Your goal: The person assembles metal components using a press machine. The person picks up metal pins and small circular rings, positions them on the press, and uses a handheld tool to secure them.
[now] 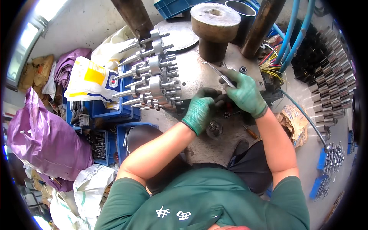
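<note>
My right hand [245,90], in a green glove with dark fingertips, is closed around a slim silver metal tool with a bent tip [219,73]. The tool points up and left over the steel press table [193,78]. Just left of it, my left hand [202,105], gloved the same way, has its fingers curled at the table's near edge. Whatever those fingers hold, if anything, is hidden. Left of my hands stands a group of grey metal shafts with thick round collars [155,88]. A small dark ring-shaped part [243,69] lies on the table beside my right hand.
A heavy steel cylinder [214,23] stands between two thick columns [134,17] at the back. Blue hoses [293,34] and coloured wires [270,67] are on the right. Stacked metal cylinders [333,84] stand beyond. Blue bins [132,126] and a purple sack [50,142] fill the left.
</note>
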Demonstrator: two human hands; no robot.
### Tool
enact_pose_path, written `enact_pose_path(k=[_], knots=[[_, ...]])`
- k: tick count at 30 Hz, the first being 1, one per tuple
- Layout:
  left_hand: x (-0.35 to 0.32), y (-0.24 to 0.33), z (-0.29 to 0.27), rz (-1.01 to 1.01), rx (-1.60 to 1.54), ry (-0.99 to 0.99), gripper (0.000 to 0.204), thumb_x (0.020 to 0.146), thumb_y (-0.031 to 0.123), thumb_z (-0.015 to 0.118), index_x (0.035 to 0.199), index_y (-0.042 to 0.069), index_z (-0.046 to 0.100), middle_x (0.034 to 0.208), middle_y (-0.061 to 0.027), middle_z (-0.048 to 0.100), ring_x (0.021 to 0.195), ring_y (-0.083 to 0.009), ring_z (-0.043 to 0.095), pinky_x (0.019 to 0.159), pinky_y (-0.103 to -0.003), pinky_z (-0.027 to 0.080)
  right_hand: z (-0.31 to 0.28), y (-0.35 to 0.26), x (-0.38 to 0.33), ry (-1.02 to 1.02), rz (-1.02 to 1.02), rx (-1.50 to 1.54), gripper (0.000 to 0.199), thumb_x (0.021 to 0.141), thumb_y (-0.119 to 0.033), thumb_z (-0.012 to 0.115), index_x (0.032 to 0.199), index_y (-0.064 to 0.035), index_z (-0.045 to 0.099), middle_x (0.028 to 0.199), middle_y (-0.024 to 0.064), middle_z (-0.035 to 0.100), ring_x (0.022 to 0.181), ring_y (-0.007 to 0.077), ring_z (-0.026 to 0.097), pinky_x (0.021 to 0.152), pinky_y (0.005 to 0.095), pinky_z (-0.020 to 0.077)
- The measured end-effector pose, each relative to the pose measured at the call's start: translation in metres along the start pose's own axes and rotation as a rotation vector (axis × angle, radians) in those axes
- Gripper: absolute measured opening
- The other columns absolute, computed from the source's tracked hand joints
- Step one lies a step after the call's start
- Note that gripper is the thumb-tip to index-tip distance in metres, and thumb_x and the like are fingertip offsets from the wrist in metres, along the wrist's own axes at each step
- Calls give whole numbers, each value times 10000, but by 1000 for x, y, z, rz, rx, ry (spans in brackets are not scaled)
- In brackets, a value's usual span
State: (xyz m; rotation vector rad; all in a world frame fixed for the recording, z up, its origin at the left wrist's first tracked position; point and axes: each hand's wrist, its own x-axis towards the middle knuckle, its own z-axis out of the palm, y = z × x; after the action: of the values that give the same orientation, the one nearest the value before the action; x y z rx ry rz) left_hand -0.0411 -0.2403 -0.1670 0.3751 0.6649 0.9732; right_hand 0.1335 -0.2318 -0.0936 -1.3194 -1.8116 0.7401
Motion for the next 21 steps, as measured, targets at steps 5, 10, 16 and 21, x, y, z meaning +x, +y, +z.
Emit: enact_pose_path(k=[5, 10, 16, 21], knots=[[3, -40, -25, -155, 217, 18, 381, 891, -99, 440, 1259, -48, 526, 1209, -200, 601, 1066, -328, 655, 930, -432, 569, 43, 14, 35, -45, 131, 175, 496, 888, -177, 675, 1366, -43, 662, 1218, 185, 745, 1068, 240, 735, 946, 340, 568], [-15, -38, -6, -256, 131, 83, 293, 962, 1, 469, 1246, -11, 540, 1200, -195, 614, 977, -323, 671, 828, -420, 571, 69, 13, 63, -23, 171, 185, 550, 874, -206, 662, 1397, -35, 644, 1244, 194, 737, 1080, 236, 720, 987, 319, 532], [-11, -32, -3, -296, 99, 149, 354, 972, 21, 463, 1322, -11, 504, 1218, -187, 628, 995, -313, 664, 842, -421, 562, 71, -1, 81, -125, 244, 296, 539, 879, -129, 653, 1409, -35, 642, 1076, 158, 758, 929, 163, 708, 883, 298, 556], [-4, -42, -19, -225, 161, 10, 435, 965, 4, 458, 1398, -36, 468, 1273, -193, 623, 1044, -318, 660, 887, -407, 555, 79, 25, 96, -139, 147, 298, 490, 941, -108, 674, 1428, -70, 636, 896, 21, 685, 789, 74, 595, 762, 260, 528]])
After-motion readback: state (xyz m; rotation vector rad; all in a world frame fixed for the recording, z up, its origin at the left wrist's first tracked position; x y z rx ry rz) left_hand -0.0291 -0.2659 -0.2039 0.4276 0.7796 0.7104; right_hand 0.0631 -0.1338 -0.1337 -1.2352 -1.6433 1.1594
